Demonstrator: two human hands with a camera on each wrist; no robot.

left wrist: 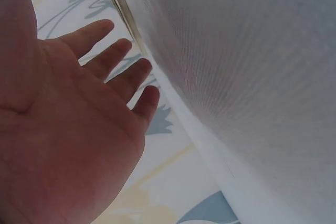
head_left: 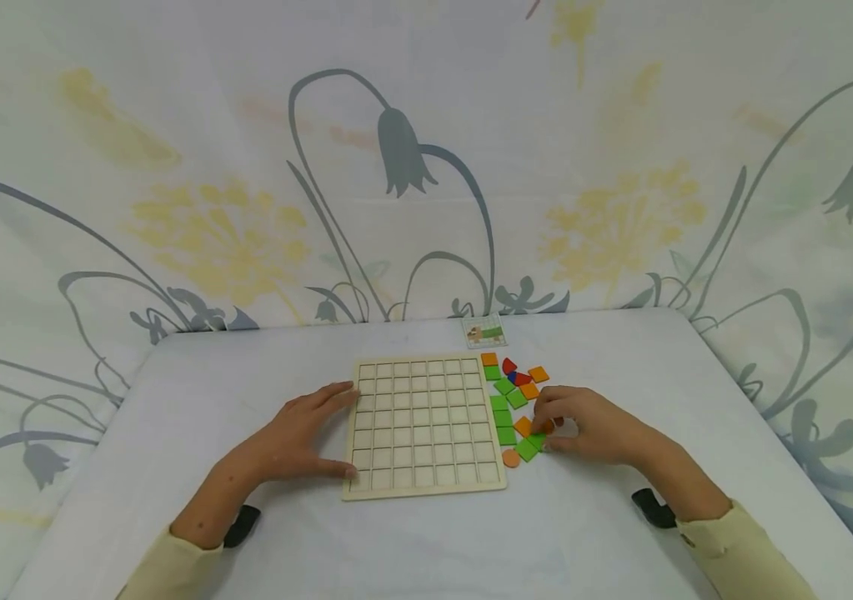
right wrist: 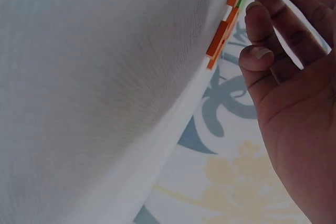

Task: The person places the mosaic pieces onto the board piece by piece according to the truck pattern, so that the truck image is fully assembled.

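pale gridded board [head_left: 423,435] between two hands, coloured tiles [head_left: 504,418] along its right side

we see the board lying flat on the white table [head_left: 426,550], turned very slightly, its raised wooden strips marking out rows of square cells, all of them showing bare pale wood. just beside its right edge we find the flat tiles in a loose scatter: green squares [head_left: 517,398], orange squares [head_left: 538,374], an orange disc [head_left: 511,458] near the board's lower right corner, and red pieces [head_left: 509,367] with a small blue piece [head_left: 512,377] higher up. beyond the top right corner we see a small card [head_left: 484,331] bearing a green and brown picture.

both forearms reach in from the lower corners, each in a pale yellow sleeve [head_left: 745,554]. the left hand [head_left: 294,437] lies to the board's left, fingers extended and thumb stretched apart, the tips touching the left rim; it is relaxed and grasps nothing. the right hand [head_left: 593,427] arches over the lower tiles, fingers bent downward, with thumb and fingertips close about a green square; whether they pinch it or merely touch it, we cannot tell.

behind the table we see a flower-patterned cloth [head_left: 426,217].
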